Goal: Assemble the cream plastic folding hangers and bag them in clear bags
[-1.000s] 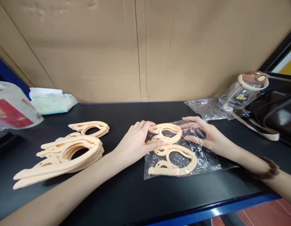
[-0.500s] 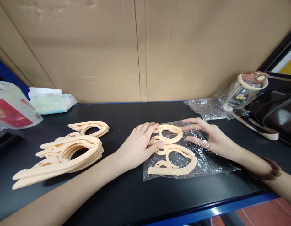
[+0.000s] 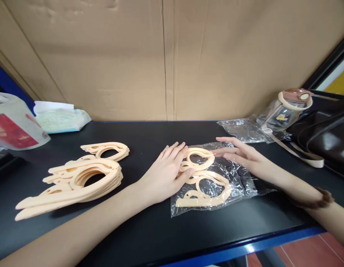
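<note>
A clear plastic bag [image 3: 235, 181] lies on the black table [image 3: 149, 226] with peach plastic ring-shaped pieces [image 3: 201, 185] inside it. My left hand [image 3: 166, 172] lies flat at the bag's left edge, fingers stretched out, thumb pressing on a peach piece. My right hand [image 3: 241, 155] rests on the bag's top right part, fingers extended and flat on the film. Neither hand grips anything.
A stack of several more peach pieces [image 3: 74, 181] lies at the left, one loose piece [image 3: 106, 150] behind it. A tissue pack [image 3: 59, 118] and red-labelled pouch [image 3: 13, 126] sit far left. Crumpled film [image 3: 244, 129], a bottle [image 3: 285, 109] and a dark bag [image 3: 324, 137] occupy the right. Cardboard wall behind.
My left fingers have straightened from a curled hold on the peach piece to lying flat. My right hand has flattened onto the bag. The bag has shifted slightly.
</note>
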Available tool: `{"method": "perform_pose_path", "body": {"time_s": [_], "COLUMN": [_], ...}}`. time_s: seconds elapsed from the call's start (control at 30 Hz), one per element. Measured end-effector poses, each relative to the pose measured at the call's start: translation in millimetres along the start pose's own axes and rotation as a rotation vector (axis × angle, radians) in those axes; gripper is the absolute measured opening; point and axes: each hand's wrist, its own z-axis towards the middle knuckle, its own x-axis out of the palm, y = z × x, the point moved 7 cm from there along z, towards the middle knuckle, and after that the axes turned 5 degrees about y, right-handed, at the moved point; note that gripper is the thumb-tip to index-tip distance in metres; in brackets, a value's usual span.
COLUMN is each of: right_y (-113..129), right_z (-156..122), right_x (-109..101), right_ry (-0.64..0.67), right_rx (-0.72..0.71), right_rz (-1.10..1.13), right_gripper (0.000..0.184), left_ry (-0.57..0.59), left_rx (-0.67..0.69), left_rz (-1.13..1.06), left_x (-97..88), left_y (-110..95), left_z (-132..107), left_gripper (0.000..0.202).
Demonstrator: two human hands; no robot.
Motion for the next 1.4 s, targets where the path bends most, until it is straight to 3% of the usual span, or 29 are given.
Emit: {"method": "perform_pose_path", "body": {"time_s": [0.13, 0.23, 0.33, 0.4, 0.53, 0.57, 0.67, 0.8, 0.93, 1.03, 1.17, 1.27, 1.4], "right_y": [-20.6, -29.8, -12.8, 12.4, 69.4, 81.8, 118.5, 124.9, 122.8, 123.5, 124.8, 127.1, 119.6], "right_z": [1.0, 4.2, 12.6, 26.5, 69.5, 82.6, 113.5, 146.7, 174.8, 189.2, 193.9, 189.8, 182.6], "right_x": [-20.2, -42.4, -63.8, -63.5, -27.8, -10.1, 68.3, 147.5, 196.2, 211.0, 214.2, 202.2, 165.2], "right_ry": [-0.119, -0.241, -0.431, -0.448, -0.317, -0.229, 0.213, 0.450, 0.579, 0.626, 0.655, 0.600, 0.472], "right_rx": [0.106, 0.099, 0.010, -0.064, -0.168, -0.188, -0.468, -0.664, -0.699, -0.635, -0.594, -0.649, -0.645], "right_rz": [0.320, 0.358, 0.286, 0.247, 0.172, 0.117, -0.314, -0.558, -0.667, -0.633, -0.581, -0.562, -0.513], "right_gripper": [0.035, 0.027, 0.016, 0.009, 0.011, 0.012, 0.024, 0.045, 0.071, 0.077, 0.070, 0.057, 0.052], "left_ry": [0.015, 0.015, 0.008, 0.004, -0.008, -0.013, -0.040, -0.079, -0.095, -0.128, -0.141, -0.118, -0.074], "left_rx": [0.023, 0.027, 0.036, 0.043, 0.055, 0.056, 0.058, 0.079, 0.090, 0.107, 0.114, 0.094, 0.072], "left_rz": [-0.030, -0.039, -0.033, -0.024, -0.015, -0.010, -0.005, -0.026, -0.038, -0.047, -0.055, -0.051, -0.025], "left_x": [1.7, 3.1, 4.7, 5.6, 5.6, 5.2, 3.1, 0.1, -1.1, -3.5, -4.6, -2.8, 1.7], "left_y": [-3.3, -3.7, -3.3, -3.0, -3.1, -3.2, -3.6, -4.9, -5.8, -6.5, -6.4, -5.9, -4.7], "left_z": [-0.8, -2.0, -2.8, -2.9, -2.6, -2.7, -3.6, -6.2, -7.1, -7.1, -7.1, -6.5, -4.5], "left_gripper": [0.066, 0.066, 0.063, 0.062, 0.063, 0.062, 0.059, 0.056, 0.051, 0.046, 0.046, 0.048, 0.055]}}
